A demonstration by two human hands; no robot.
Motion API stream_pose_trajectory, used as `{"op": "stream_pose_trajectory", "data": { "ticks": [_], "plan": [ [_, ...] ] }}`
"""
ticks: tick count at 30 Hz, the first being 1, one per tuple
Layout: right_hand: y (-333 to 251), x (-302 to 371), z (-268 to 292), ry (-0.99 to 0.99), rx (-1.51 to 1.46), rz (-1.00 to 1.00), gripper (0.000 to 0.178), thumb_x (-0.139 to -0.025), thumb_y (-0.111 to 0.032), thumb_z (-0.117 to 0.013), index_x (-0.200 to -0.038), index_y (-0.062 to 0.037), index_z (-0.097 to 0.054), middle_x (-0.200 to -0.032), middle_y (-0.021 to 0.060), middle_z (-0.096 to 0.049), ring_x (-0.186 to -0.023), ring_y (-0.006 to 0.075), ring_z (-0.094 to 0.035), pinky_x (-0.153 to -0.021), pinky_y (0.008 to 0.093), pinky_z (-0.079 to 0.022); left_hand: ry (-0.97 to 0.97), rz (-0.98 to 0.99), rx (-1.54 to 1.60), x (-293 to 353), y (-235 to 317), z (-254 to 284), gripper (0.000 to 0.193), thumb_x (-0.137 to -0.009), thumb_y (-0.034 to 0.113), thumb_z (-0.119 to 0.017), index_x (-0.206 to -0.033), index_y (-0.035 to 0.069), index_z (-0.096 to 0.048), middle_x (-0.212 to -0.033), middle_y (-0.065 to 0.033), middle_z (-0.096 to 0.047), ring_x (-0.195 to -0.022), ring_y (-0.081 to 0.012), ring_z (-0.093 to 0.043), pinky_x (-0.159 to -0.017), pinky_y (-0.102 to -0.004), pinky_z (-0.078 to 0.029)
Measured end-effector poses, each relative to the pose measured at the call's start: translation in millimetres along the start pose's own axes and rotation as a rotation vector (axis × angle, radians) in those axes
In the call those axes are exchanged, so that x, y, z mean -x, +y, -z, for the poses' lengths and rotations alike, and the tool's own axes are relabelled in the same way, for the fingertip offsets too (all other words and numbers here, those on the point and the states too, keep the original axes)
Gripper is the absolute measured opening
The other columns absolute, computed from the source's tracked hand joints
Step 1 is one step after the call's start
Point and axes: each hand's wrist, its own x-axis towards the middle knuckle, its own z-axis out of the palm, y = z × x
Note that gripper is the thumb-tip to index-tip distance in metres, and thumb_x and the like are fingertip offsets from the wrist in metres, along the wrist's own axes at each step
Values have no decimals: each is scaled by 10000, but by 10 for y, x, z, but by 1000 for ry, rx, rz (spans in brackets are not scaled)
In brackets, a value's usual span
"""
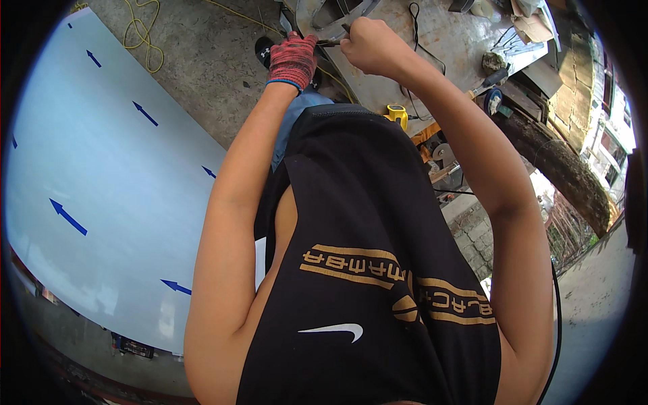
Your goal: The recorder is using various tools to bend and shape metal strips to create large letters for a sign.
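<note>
At the top of the head view, my left hand (292, 62) wears a red and black knit glove with a blue cuff. Its fingers are curled closed, and what they grip is hidden. My bare right hand (372, 48) makes a fist around a dark slim metal tool (329, 42), whose end points to the glove. Just beyond the hands are curved grey metal pieces (325, 15) at the edge of a worn metal worktable (385, 77). A narrow flat grey piece (285, 19) stands beyond the glove; I cannot tell whether it is held.
A large pale sheet (115, 182) with blue arrows spans the left. Yellow cord (143, 37) lies on the concrete floor (196, 61). A yellow tape measure (397, 116) sits at the table's near edge. A black cable (416, 34) crosses the table. A thick log (563, 165) lies at right.
</note>
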Motion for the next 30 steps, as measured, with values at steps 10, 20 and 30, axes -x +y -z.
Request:
{"op": "stream_pose_trajectory", "data": {
  "ticks": [10, 20, 30],
  "plan": [
    [48, -4, 53, 60, 73, 26, 296, -831, -161, -534, -809, 98, -676, -860, 333, -644, -872, 466, -652, -817, 492, -530, 4, 4, 30, -13, -17, -19, 437, -824, 212, -691, -1246, 204, -578, -1185, -196, -597, -1085, -352, -610, -915, -497, -460],
    [168, -103, -58, 43, 234, 218, 227, -821, -115, -560, -852, 73, -684, -840, 304, -662, -850, 449, -664, -791, 499, -534, 71, -15, 34, 8, -16, -44, 414, -827, 207, -688, -1227, 206, -583, -1190, -206, -595, -1089, -367, -607, -905, -497, -461],
    [174, -18, -69, 77, 117, 109, 336, -927, -217, -522, -818, 83, -624, -634, 223, -628, -608, 341, -676, -630, 431, -547, 31, -2, 44, 45, -59, -61, 514, -816, 255, -720, -1296, 232, -536, -1228, -193, -576, -1128, -354, -588, -919, -496, -459]
  ]
}}
